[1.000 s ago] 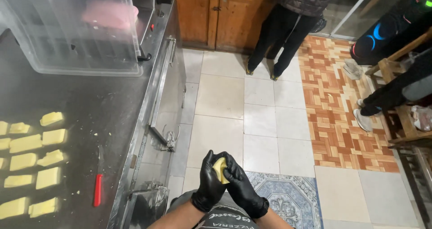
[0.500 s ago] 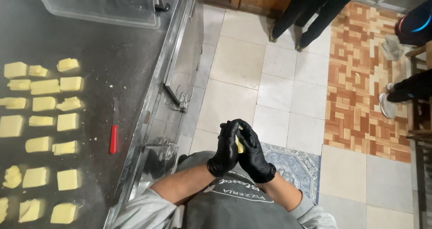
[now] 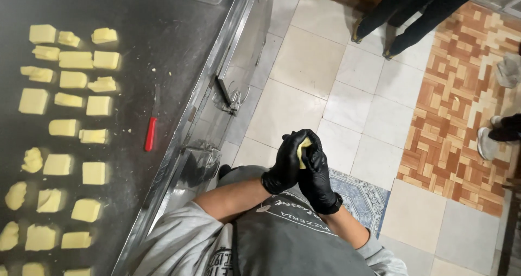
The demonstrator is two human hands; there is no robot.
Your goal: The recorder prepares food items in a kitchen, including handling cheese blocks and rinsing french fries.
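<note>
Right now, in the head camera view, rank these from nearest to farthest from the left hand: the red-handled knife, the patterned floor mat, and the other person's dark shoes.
Measured from the left hand, gloved in black:
1. Patterned floor mat, just right of and below the hands.
2. Red-handled knife, to the left on the dark worktop.
3. The other person's dark shoes, top right on the pale tiles.

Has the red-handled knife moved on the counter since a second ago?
No. The knife lies at the same spot beside the dough pieces, near the counter edge; only the camera shifted.
</note>
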